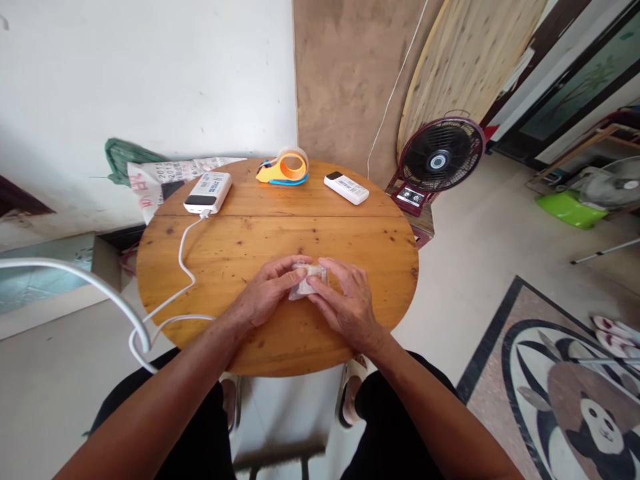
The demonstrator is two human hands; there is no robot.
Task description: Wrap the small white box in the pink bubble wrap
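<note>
Both hands meet over the near part of a round wooden table. Between them is a small whitish packet in what looks like clear plastic wrap; its contents are too small to make out. My left hand grips the packet's left side, thumb on top and fingers behind it. From the right, my right hand presses thumb and fingers on the packet's right side. The packet sits at or just above the tabletop; I cannot tell which.
Toward the back stand a white power bank with a white cable, an orange tape dispenser and a second white power bank. A dark fan stands beyond the table's right edge. A white wall rises behind.
</note>
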